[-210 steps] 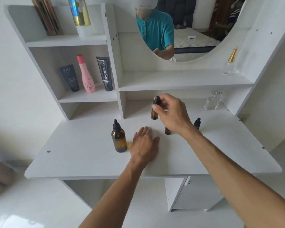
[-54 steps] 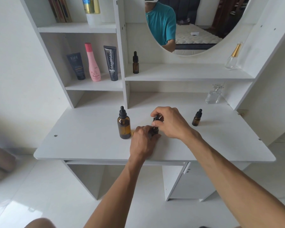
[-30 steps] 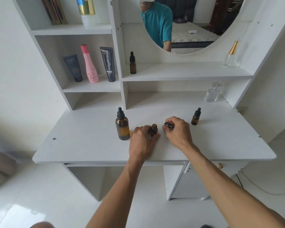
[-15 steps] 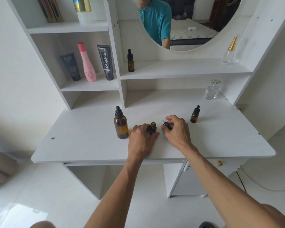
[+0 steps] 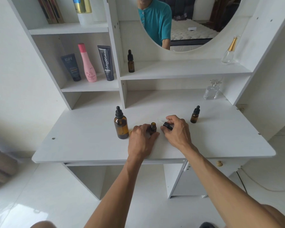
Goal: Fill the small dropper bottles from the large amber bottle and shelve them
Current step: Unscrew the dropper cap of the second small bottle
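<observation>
The large amber bottle (image 5: 121,126) stands capped on the white desk (image 5: 82,139), left of my hands. My left hand (image 5: 142,140) grips a small uncapped dropper bottle (image 5: 153,126) upright on the desk. Just right of it, my right hand (image 5: 177,131) pinches that bottle's black dropper cap (image 5: 167,125), its glass pipette pointing left and up. Another small capped dropper bottle (image 5: 195,115) stands further right on the desk. A third small dropper bottle (image 5: 130,62) stands on the middle shelf (image 5: 179,69).
A clear perfume bottle (image 5: 212,91) stands at the desk's back right, another with a gold cap (image 5: 229,51) on the shelf above. Three cosmetic containers (image 5: 89,65) fill the left cubby. A round mirror (image 5: 179,22) reflects a person in a teal shirt.
Seven seconds ago my right hand carried a small bottle; it now stands on the shelf. Since then my right hand unscrewed the cap of the bottle my left hand grips and moved it right.
</observation>
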`<state>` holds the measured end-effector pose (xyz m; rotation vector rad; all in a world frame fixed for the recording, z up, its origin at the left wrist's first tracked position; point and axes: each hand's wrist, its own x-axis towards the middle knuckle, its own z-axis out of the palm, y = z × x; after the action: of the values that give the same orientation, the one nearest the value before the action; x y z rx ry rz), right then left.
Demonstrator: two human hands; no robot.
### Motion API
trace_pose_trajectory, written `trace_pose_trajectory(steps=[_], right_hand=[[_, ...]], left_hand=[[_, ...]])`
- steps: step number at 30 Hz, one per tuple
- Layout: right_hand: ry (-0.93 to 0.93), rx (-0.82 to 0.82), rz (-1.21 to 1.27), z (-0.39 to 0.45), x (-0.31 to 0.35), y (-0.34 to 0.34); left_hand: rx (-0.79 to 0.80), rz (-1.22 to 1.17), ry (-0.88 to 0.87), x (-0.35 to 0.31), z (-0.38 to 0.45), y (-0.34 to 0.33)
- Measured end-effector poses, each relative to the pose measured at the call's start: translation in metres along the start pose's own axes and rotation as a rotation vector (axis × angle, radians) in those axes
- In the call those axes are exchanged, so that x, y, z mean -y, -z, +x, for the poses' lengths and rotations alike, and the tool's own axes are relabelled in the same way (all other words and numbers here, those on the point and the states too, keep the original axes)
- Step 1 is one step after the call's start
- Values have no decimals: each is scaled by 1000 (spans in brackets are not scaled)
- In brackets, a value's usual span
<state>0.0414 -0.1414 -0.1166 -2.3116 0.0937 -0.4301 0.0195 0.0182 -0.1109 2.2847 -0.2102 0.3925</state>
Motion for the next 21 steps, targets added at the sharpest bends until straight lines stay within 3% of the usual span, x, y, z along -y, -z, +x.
trace_pose_trajectory(steps=[12,21], right_hand=[[14,36,31,-4,9,12],[173,-44,130,-6,62,25]], left_hand=[[9,21,7,-2,0,1],[10,-12,115,2,-6,10]])
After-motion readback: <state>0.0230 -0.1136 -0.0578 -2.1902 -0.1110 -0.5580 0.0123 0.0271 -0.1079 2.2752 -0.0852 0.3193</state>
